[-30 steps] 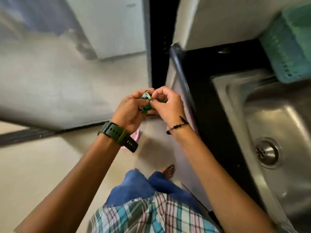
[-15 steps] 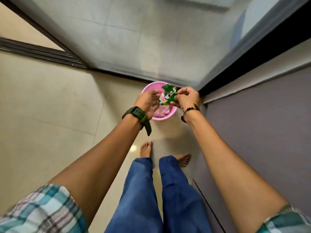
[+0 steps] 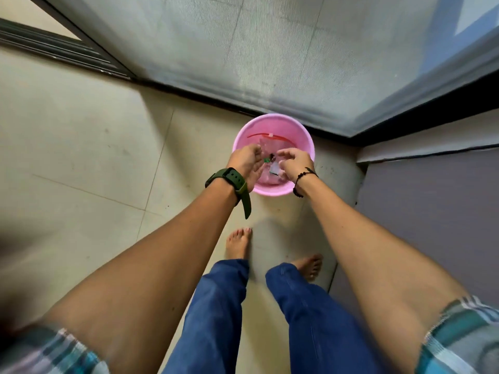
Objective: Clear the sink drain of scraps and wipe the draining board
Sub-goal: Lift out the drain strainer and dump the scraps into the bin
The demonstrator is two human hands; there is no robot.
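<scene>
Both my hands hover over a pink bin (image 3: 302, 141) that stands on the floor by the corner. My left hand (image 3: 247, 163), with a green watch on its wrist, has its fingers relaxed. The fingers of my right hand (image 3: 293, 161), which wears a black bead bracelet, are loosely spread. A small green scrap (image 3: 267, 159) shows between the two hands, just off the fingertips, over the bin's inside. The bin holds clear plastic, a red strip (image 3: 259, 135) and other waste. The sink and draining board are out of view.
Beige floor tiles (image 3: 94, 157) spread to the left. A mesh screen door (image 3: 270, 49) and its dark sill run behind the bin. A grey cabinet front (image 3: 432, 211) stands on the right. My bare feet (image 3: 239, 244) are just short of the bin.
The view swung from the sink down to the floor bin. Both hands held the green wrapper together; now they have lowered over the bin, parted, and the scrap lies loose between them.
</scene>
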